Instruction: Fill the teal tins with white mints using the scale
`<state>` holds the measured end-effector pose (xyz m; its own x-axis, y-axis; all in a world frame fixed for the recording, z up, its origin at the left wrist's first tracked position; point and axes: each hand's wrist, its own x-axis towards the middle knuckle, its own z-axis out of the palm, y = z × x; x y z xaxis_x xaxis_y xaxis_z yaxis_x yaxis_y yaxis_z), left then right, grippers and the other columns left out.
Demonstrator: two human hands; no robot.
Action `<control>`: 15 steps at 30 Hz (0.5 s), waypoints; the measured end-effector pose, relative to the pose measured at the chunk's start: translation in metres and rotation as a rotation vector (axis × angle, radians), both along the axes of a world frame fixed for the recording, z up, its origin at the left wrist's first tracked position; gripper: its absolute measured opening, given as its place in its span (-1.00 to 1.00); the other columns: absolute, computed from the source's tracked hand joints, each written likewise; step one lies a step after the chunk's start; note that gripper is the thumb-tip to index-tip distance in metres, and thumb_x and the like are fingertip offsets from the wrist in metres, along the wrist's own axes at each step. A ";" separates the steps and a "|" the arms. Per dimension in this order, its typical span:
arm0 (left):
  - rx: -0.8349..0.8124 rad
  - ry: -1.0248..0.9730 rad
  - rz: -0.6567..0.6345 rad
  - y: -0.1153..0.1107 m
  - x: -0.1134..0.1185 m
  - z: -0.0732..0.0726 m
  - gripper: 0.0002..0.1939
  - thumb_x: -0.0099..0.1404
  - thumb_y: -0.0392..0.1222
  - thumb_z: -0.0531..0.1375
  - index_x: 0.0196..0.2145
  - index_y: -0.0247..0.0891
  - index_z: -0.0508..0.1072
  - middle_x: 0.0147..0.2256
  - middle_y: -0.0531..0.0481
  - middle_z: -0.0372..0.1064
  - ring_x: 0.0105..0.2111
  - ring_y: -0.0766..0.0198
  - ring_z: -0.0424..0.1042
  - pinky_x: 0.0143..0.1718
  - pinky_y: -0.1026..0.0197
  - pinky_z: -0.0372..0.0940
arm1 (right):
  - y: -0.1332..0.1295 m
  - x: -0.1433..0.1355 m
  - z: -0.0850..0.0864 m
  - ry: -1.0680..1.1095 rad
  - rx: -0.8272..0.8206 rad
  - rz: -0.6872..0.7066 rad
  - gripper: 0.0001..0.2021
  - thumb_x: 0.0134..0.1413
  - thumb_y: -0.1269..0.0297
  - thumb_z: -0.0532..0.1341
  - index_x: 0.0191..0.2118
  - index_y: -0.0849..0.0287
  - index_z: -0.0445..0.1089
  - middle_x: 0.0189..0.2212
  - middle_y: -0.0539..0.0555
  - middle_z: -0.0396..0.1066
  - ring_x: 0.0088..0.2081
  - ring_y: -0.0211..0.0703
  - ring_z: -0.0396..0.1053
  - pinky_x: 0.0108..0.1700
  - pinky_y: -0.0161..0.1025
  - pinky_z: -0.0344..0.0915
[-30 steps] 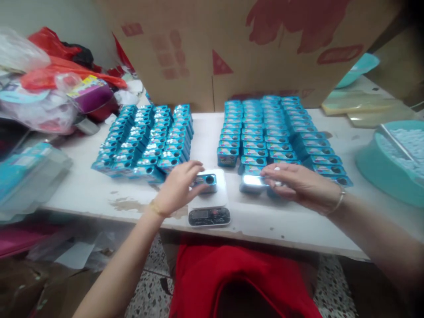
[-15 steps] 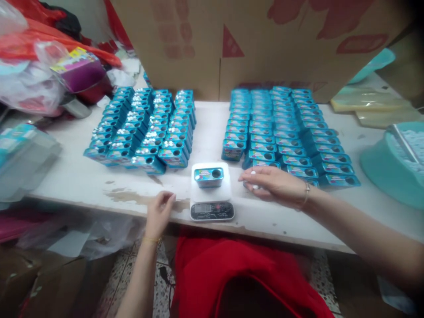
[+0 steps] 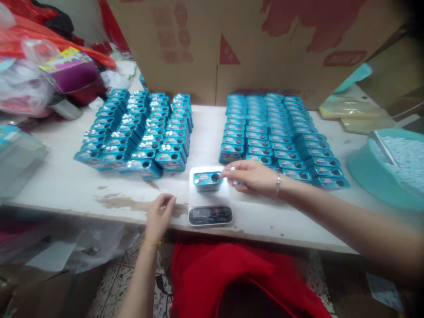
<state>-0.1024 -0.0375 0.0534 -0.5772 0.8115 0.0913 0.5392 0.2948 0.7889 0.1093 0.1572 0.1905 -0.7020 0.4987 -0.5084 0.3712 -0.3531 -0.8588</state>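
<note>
A small blue box (image 3: 207,182) with a dark round hole in its top stands on a white scale (image 3: 210,215). My right hand (image 3: 253,177) has its fingertips at the right end of this box, closed around small white balls (image 3: 233,176). Left of the scale, my left hand (image 3: 160,214) rests at the table's front edge, thumb and fingertips curled together; whether anything is between them is too small to tell. Rows of blue boxes, many with white balls on top (image 3: 170,161), stand at the left. More rows of blue boxes (image 3: 260,159) stand at the right.
A large cardboard box (image 3: 185,44) stands behind the rows on the white table (image 3: 132,190). At the right is a turquoise tub (image 3: 367,170) of white pieces with a scoop. Clear plastic containers (image 3: 20,163) and bags lie at the left.
My right hand has moved left, from beside the scale to the hole end of the box on it. My left hand stays nearly where it was. The view has shifted slightly.
</note>
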 end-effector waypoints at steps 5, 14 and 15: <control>0.008 0.014 -0.015 -0.001 -0.003 0.000 -0.76 0.25 -0.01 0.11 -0.35 -0.25 0.37 -0.38 0.01 0.37 -0.34 0.28 0.35 -0.23 0.25 0.25 | 0.002 -0.024 0.005 -0.092 0.113 0.082 -0.91 0.08 0.40 0.16 -0.42 0.26 0.34 -0.69 -0.11 0.19 -0.76 -0.48 0.02 -0.75 -0.46 -0.17; -0.016 0.009 0.007 -0.009 -0.008 -0.006 -0.75 0.25 0.01 0.10 -0.37 -0.24 0.37 -0.39 0.03 0.36 -0.35 0.29 0.33 -0.25 0.26 0.24 | 0.007 -0.030 0.006 -0.222 0.328 0.277 -0.83 0.09 0.38 0.17 -0.19 0.26 0.42 -0.69 -0.11 0.20 -0.70 -0.44 0.08 -0.66 -0.45 0.03; -0.020 0.013 0.007 -0.009 -0.008 -0.006 -0.75 0.25 0.01 0.10 -0.37 -0.24 0.37 -0.40 0.04 0.36 -0.36 0.29 0.33 -0.26 0.27 0.24 | 0.007 -0.030 0.006 -0.223 0.337 0.285 -0.81 0.09 0.38 0.17 -0.17 0.26 0.43 -0.68 -0.10 0.20 -0.70 -0.44 0.09 -0.66 -0.45 0.04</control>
